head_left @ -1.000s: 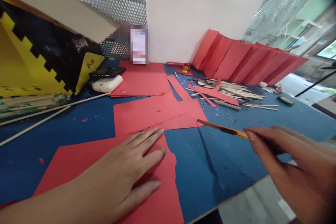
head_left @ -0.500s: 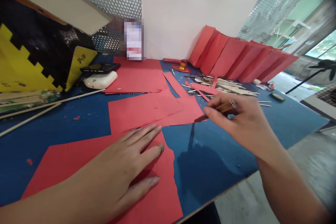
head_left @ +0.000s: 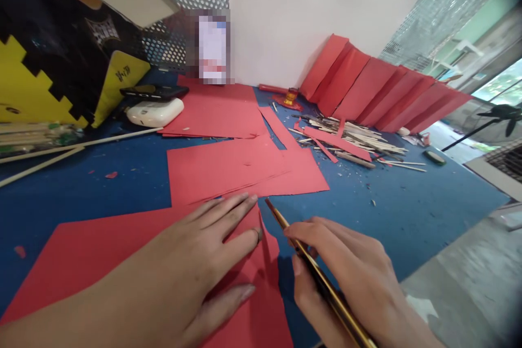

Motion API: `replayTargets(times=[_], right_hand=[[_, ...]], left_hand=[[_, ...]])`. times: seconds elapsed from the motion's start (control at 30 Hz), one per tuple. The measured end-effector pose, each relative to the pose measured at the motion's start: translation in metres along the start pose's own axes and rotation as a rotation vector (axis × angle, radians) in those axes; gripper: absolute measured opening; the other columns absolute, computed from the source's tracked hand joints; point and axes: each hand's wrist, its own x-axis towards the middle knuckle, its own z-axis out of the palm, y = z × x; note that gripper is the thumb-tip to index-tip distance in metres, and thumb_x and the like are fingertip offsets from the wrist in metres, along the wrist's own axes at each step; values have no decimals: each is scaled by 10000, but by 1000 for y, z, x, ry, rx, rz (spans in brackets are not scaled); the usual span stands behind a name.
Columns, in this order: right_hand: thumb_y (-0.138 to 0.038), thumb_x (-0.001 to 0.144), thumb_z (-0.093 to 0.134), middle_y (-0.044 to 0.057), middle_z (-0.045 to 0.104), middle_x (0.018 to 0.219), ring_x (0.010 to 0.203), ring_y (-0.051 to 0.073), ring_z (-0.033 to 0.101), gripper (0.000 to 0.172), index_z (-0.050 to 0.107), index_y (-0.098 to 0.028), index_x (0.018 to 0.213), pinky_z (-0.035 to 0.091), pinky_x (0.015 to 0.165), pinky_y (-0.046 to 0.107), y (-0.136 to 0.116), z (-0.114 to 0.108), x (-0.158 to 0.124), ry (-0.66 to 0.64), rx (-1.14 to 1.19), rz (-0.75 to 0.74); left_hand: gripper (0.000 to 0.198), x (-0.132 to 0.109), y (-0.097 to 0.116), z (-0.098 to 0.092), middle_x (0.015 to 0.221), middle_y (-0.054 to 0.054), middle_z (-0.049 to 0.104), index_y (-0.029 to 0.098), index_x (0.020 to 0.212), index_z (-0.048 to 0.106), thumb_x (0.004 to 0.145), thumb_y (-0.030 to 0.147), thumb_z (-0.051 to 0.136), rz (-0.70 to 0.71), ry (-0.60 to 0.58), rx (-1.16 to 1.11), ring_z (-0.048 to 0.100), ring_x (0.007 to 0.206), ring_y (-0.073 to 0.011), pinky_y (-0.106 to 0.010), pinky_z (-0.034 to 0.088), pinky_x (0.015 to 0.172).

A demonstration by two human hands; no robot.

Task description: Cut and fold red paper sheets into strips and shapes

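Observation:
My left hand (head_left: 212,250) lies flat with its fingers spread on a large red paper sheet (head_left: 101,244) with a wavy right edge. Its fingertips reach the near edge of a second red sheet (head_left: 228,168), which has a slit across it. In my right hand (head_left: 346,266) is a slim gold-and-dark paintbrush (head_left: 318,274), gripped like a pen. The brush's reddish tip points away from me, just right of my left fingertips, by the lower sheet's upper right corner. I cannot tell whether the tip touches the paper.
Pale sticks (head_left: 367,141) and red paper strips lie at the back right, before a folded red paper piece (head_left: 367,81). Near a small amber pot (head_left: 291,97) is a red tube (head_left: 272,88). A white case (head_left: 155,113) and a phone (head_left: 212,49) stand at the back left.
My right hand has moved left and toward me, bringing the paintbrush from the second sheet's right corner to beside my left hand. My left hand stays on the paper.

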Motion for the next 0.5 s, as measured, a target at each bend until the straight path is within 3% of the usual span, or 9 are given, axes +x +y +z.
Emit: replayTargets(times=[0.17,0.5], right_hand=[[-96,829,495,-4,598,672,553,150,584,173,540,-233,925,441,486,256,3,16,-2,48,19,-49],[-18,780,472,19,554,697,616,125,503,174,494,-188,749,401,510,212,4,31,-3,49,31,-129]], left_hand=[[458,-3,1,2,1547,-62,479,313,1333,623,906,467,555,-2,39,-5,531,1353,-338,-513,487,1095],[482,-5,4,0,1572,-46,446,300,1392,571,918,391,579,-9,29,-18,499,1387,-298,-473,429,1155]])
